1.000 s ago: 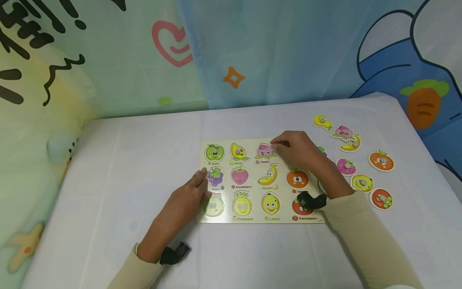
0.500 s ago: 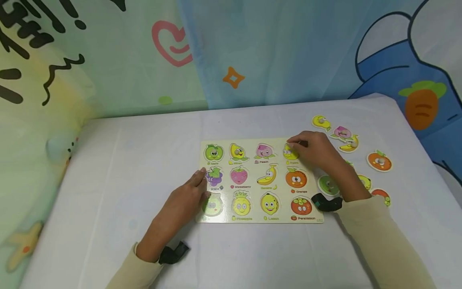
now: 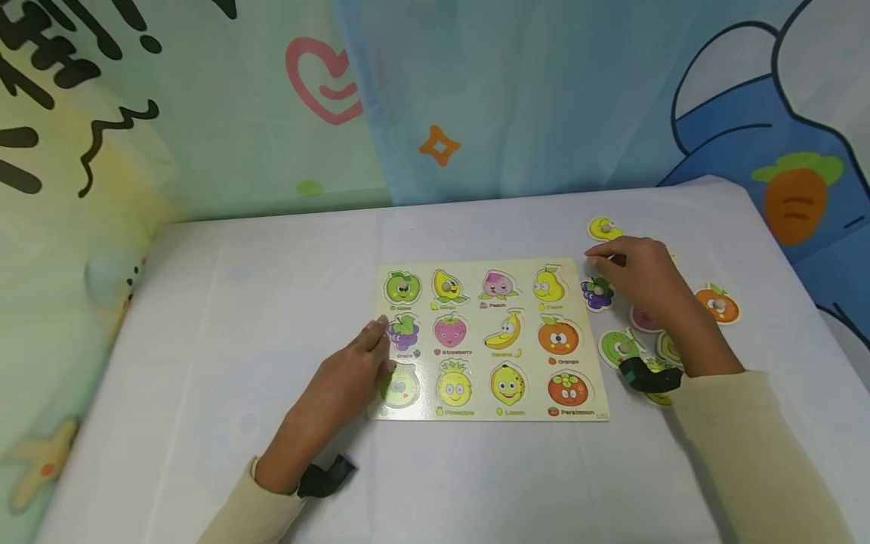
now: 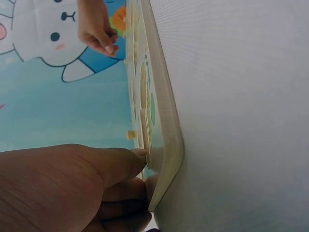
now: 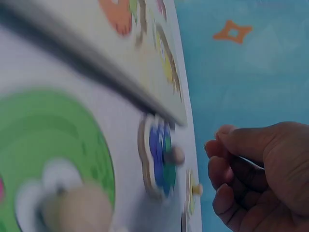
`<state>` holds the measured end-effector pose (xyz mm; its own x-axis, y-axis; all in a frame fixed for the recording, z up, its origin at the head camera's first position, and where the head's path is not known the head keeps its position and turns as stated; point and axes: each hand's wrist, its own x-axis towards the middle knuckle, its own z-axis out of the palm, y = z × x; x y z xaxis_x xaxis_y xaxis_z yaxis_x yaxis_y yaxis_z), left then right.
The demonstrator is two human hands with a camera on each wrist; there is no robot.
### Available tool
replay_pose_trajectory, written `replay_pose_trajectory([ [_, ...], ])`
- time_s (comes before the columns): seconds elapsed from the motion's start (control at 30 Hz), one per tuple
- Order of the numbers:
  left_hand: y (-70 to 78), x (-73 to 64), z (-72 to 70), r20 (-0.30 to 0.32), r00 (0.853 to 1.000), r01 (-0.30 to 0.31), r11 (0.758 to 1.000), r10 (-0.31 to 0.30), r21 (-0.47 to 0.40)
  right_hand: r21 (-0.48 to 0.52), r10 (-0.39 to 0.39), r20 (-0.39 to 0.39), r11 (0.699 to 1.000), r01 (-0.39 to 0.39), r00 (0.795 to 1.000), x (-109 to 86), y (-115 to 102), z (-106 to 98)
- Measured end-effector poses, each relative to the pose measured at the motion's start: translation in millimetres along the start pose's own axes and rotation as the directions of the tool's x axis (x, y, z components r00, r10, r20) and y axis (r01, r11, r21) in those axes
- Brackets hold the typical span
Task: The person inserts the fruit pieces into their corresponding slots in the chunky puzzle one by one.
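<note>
A cream fruit puzzle board (image 3: 535,363) lies flat on the table, printed with rows of fruit. Its apple piece (image 3: 403,288) and avocado piece (image 3: 447,286), each with a knob, sit at the upper left. My left hand (image 3: 350,378) rests at the board's left edge, thumb on top and fingers along the side in the left wrist view. My right hand (image 3: 642,272) hovers over the loose pieces, fingers loosely bent with nothing between them in the right wrist view. Beneath it lies a knobbed grape piece (image 3: 598,295); other pieces are hidden behind the hand.
Right of the board are a yellow pear piece (image 3: 603,227), an orange piece (image 3: 720,304), a round green piece (image 3: 617,347) and several others partly covered by the right arm. A printed cloth backdrop (image 3: 516,98) hangs behind the white table (image 3: 258,340).
My right hand has moved from above the board's top row, near the peach and then the pear, rightward to the loose pieces. My left hand has stayed put.
</note>
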<state>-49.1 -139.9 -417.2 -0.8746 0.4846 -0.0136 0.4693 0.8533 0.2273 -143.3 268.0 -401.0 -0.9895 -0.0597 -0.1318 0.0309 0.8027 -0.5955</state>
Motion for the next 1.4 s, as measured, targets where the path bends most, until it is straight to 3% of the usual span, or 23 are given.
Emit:
replay_pose_trajectory([
  [0.23,-0.3,-0.8,-0.3,-0.002,1.0,-0.003,1.0,0.003,-0.009,-0.023,0.088,-0.097,0.996,-0.091,0.991,4.8,19,-10],
  [0.43,0.0,-0.4,-0.4,-0.01,1.0,-0.003,1.0,0.003,0.001,0.019,0.183,-0.139,0.983,-0.182,0.973,8.8,29,-21],
  [0.67,0.0,-0.1,-0.6,-0.015,1.0,-0.016,1.0,0.016,-0.005,0.035,0.333,-0.103,0.943,-0.331,0.937,9.4,38,-29],
  [0.9,0.7,0.5,-0.4,0.003,1.0,0.001,1.0,-0.001,-0.008,0.014,0.419,-0.054,0.908,-0.419,0.906,12.9,41,-28],
  [1.0,1.3,0.4,-0.5,0.002,1.0,0.003,1.0,-0.003,-0.006,-0.012,0.416,-0.048,0.909,-0.417,0.908,14.6,44,-26],
  [1.4,0.8,0.0,0.0,-0.01,1.0,-0.004,1.0,0.004,-0.006,-0.132,0.296,-0.073,0.944,-0.303,0.953,20.1,42,-24],
])
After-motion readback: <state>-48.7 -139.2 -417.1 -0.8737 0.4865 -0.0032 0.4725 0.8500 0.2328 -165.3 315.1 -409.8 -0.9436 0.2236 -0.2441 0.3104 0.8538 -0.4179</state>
